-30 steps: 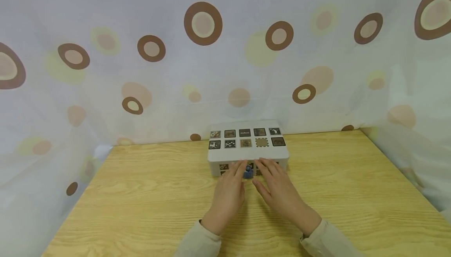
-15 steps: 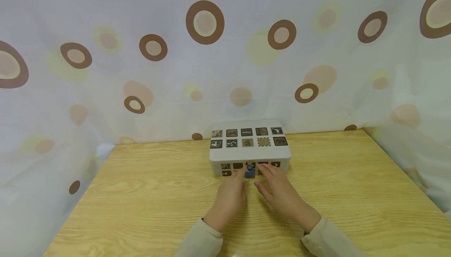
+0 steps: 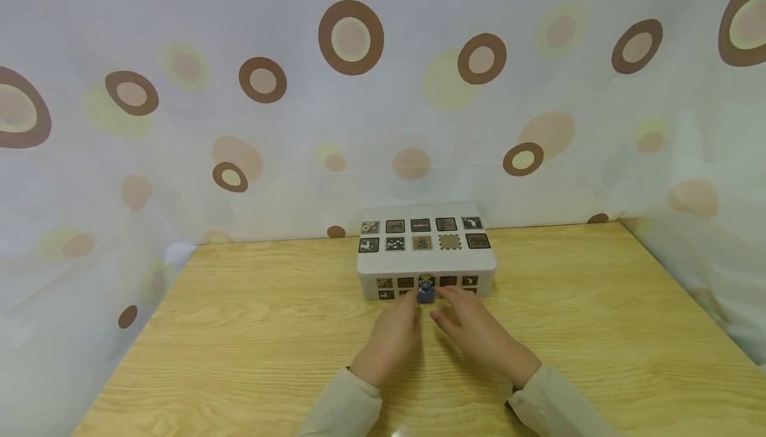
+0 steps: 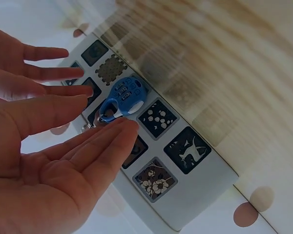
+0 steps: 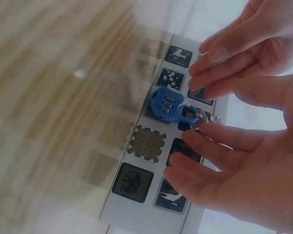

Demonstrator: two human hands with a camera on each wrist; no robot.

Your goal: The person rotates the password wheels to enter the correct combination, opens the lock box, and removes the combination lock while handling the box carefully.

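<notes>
A blue combination padlock (image 4: 124,96) with number dials hangs from the metal clasp (image 5: 211,118) on the front of a white box (image 3: 426,261). Dark picture squares cover the box's lid and front. To the left of the padlock my left hand (image 3: 391,336) is held with straight, relaxed fingers, its fingertips close beside the lock. On the other side my right hand (image 3: 479,336) has its fingers spread loosely, the thumb apart from them. Neither palm has anything in it. In both wrist views the padlock shows between the two hands.
The box stands on a wood-grain table (image 3: 257,330), close to its back edge. Behind and at both sides hangs a pale curtain (image 3: 287,138) with brown and yellow circles.
Both hands have drawn slightly down and back from the lid's front edge, uncovering more of the padlock and the box front. The head view has shifted a little.
</notes>
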